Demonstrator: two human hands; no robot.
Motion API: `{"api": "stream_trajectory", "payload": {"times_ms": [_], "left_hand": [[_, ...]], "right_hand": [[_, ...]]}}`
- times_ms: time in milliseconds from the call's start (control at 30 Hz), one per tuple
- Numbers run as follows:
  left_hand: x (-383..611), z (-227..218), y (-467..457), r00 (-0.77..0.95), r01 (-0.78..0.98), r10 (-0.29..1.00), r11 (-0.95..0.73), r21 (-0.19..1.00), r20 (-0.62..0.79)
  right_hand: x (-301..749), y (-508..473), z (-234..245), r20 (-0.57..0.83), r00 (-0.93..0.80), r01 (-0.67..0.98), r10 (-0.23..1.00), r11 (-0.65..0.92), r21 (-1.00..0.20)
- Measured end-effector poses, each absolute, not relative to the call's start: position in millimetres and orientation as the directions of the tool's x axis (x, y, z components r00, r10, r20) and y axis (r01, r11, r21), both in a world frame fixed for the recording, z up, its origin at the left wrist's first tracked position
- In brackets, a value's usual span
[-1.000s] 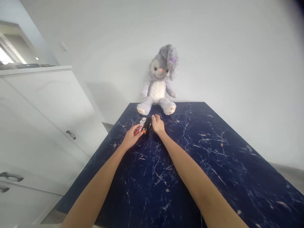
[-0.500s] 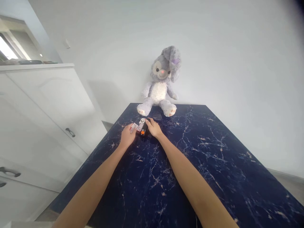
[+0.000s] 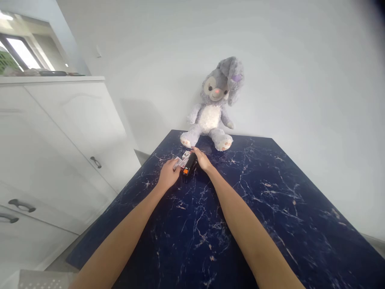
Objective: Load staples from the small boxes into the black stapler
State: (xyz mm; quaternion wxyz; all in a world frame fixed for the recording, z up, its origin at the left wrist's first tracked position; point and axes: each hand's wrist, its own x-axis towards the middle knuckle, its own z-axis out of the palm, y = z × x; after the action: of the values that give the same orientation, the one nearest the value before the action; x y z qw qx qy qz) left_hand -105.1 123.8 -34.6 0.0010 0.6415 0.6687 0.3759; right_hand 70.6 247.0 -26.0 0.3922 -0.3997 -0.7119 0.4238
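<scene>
Left fingers (image 3: 172,162) are pinching a pale card (image 3: 179,161), not yet let go; right fingers (image 3: 197,152) are curving by a black, orange-ended device (image 3: 190,162), grip unclear from here. Device and white box (image 3: 186,154) are already lying before the plush rabbit (image 3: 210,118).

The window (image 3: 23,52) glares — a soft shadow (image 3: 142,116) greys the wall (image 3: 300,72).

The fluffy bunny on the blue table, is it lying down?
No, the plush rabbit sits upright at the far end of the dark-blue marbled table.
</scene>
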Motion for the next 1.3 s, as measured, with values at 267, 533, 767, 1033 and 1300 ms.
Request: {"api": "stream_trajectory", "payload": {"times_ms": [267,533,767,1033,1300], "left_hand": [[-104.7,-29.3,120.0,-0.234,0.822,0.864,-0.069,0.565,0.445],[-103.7,-25.6,118.6,-0.284,0.809,0.861,-0.02,0.587,0.421],[-102.2,-30.1,118.2,-0.239,0.902,0.815,-0.014,0.431,0.528],[-78.4,-15.5,100.1,0.016,0.934,0.771,-0.238,0.266,0.636],[-75.1,-13.7,96.1,0.081,0.94,0.805,-0.257,0.223,0.588]], "right_hand": [[71.7,242.7,-26.0,0.25,-0.391,0.239,0.886,0.36,-0.902],[71.6,238.8,-23.8,0.248,-0.397,0.279,0.884,0.374,-0.884],[72.3,236.0,-22.7,0.266,-0.361,0.285,0.894,0.377,-0.881],[70.4,237.3,-27.5,0.26,-0.321,0.303,0.911,0.359,-0.883],[74.6,231.1,-29.8,0.278,-0.254,0.382,0.926,0.36,-0.851]]}}
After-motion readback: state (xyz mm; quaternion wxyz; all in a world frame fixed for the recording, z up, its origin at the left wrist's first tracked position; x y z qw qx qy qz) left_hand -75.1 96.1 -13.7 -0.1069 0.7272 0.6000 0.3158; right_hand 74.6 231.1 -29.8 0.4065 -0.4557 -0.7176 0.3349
